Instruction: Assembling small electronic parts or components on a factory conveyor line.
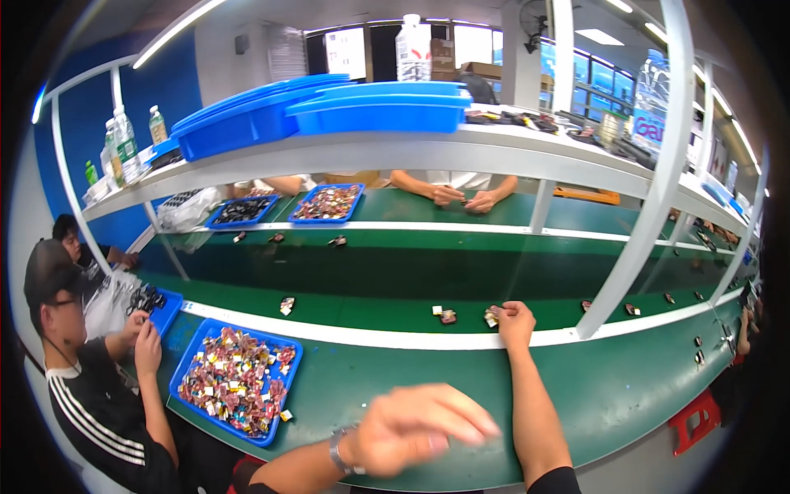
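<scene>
My right hand (517, 323) reaches to the green conveyor belt beyond the white rail, its fingertips closed on a small electronic part (492, 316). Another such part with a pale square (447, 316) lies on the belt just left of it. Above the near green bench hovers my left hand (420, 430), slightly blurred, fingers stretched out and nothing visible in them; a watch (337, 451) is on that wrist. Left of it, a blue tray (278, 336) is heaped with small reddish-brown parts (234, 375) bearing white and yellow pieces.
A white rail (387, 336) borders the belt, and a slanted white post (638, 239) rises right of my right hand. The shelf overhead carries blue bins (378, 109) and bottles. At left a co-worker (90, 354) handles something beside another tray. Across the belt are another person's hands (477, 199).
</scene>
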Demonstrator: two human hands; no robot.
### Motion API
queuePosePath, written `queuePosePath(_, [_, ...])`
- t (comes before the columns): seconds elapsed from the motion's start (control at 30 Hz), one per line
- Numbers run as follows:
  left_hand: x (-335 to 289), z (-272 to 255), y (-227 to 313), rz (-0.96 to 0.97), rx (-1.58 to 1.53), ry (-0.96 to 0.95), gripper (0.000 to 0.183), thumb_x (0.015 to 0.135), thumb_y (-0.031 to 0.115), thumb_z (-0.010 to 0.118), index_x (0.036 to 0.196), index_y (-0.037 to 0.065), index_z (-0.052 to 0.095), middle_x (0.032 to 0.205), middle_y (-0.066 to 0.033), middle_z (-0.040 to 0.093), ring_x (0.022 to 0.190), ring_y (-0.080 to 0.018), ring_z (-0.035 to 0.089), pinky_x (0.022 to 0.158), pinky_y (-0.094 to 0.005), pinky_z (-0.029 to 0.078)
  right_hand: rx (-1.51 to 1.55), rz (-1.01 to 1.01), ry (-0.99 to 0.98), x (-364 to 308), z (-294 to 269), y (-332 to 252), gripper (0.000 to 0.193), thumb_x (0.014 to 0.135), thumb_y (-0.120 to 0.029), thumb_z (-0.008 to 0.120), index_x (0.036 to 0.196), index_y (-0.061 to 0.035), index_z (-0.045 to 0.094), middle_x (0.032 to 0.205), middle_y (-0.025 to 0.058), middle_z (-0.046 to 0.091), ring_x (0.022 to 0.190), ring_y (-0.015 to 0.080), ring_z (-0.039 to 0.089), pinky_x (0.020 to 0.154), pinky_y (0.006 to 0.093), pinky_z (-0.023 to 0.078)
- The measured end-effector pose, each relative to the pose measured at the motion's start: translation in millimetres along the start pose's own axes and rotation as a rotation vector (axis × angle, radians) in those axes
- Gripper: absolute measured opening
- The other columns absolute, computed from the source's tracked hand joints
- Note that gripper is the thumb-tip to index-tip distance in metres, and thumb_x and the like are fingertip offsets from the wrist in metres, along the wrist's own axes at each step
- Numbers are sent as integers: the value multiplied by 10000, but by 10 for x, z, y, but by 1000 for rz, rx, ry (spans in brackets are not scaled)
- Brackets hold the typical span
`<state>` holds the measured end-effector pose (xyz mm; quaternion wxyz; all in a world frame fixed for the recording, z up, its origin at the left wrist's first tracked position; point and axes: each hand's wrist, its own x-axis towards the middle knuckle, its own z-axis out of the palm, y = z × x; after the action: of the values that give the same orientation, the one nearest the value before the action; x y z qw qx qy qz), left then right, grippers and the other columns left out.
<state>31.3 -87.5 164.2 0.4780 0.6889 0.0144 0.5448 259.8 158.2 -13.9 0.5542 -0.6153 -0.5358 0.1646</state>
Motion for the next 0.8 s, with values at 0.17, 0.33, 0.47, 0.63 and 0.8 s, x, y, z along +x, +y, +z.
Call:
queuePosePath(0.17, [401,881,-28,695,-557,-148,627,1038,469,344,1206,-55,645,1334,-452,410,1179,-557,501,1002,-555,399,-240,-215,96,-89,76,-57,219,783,-86,738,971,-6,659,953,121,638,829,265,628,752,367,515])
queuePosePath(0.33, [325,1005,206,660,-712,-92,691,1030,514,320,1239,-75,615,1375,-484,327,1248,-626,404,1016,-632,340,-204,-516,-30,-396,246,-395,235,805,-38,687,1031,-19,627,1057,154,578,993,322,570,806,402,501])
queuePosePath(0.47, [207,999,382,430,-885,-111,758,1009,572,325,1268,-90,586,1386,-495,299,1278,-648,344,1022,-668,302,-104,-436,-226,-539,306,-539,252,796,-27,690,1038,-12,623,1068,158,580,957,327,594,803,397,504])
queuePosePath(0.63, [384,1128,251,751,-887,62,782,1006,587,313,1276,-97,578,1371,-504,311,1287,-647,332,1020,-680,293,-147,-382,-339,-618,371,-487,332,800,-81,708,1108,-8,605,1085,160,581,1000,341,590,873,415,487])
queuePosePath(0.8, [253,1056,64,694,-697,-104,849,1005,613,250,1259,-129,573,1345,-506,345,1259,-645,362,1021,-665,305,-187,-302,-423,-620,392,-482,420,803,-117,718,1178,-2,568,1145,160,571,1089,350,552,935,425,457])
